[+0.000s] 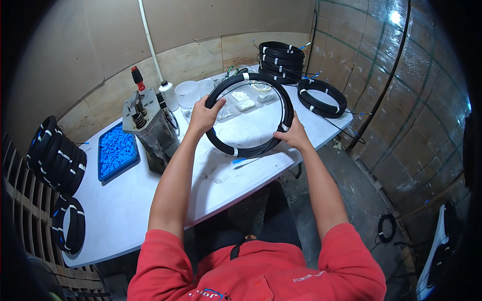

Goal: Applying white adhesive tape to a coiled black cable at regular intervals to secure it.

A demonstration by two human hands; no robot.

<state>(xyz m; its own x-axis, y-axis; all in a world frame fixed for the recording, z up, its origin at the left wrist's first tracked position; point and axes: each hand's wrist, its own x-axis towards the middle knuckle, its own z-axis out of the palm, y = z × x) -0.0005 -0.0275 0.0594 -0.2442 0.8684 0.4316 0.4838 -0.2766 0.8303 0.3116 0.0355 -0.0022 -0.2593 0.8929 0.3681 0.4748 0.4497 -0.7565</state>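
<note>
On the far left, beside the white table (pixel 125 210), black coils (pixel 55 155) banded with white tape lean in a row on a wooden rack, one more coil (pixel 69 224) lower down. Moving right, a blue tray (pixel 117 150) of small blue pieces lies flat, touching a grey metal press (pixel 148 125) with a red-tipped handle, and behind that stand a white bottle (pixel 168 94) and a clear tub (pixel 188 92). Now the centre: the left hand (pixel 203 116) clamps its fingers round the left rim of the coil (pixel 249 114), thumb over the top, while the right hand (pixel 291 134) grips the lower right rim, fingers curled shut on the black cable. The ring is held tilted just above the table between both hands, roughly round with no real long axis; each hand is on it, the left higher and farther out. White tape bands mark it at top, right and bottom. Through the ring, small clear packets (pixel 244 100) of white bits lie in a tray. Below it, a blue-tipped cable end (pixel 246 161) rests on the table. Further right, a stack of coils (pixel 281 61) stands at the back corner, a single coil (pixel 322 98) flat just beside it. Far right, another small coil (pixel 387 227) lies on the floor.
</note>
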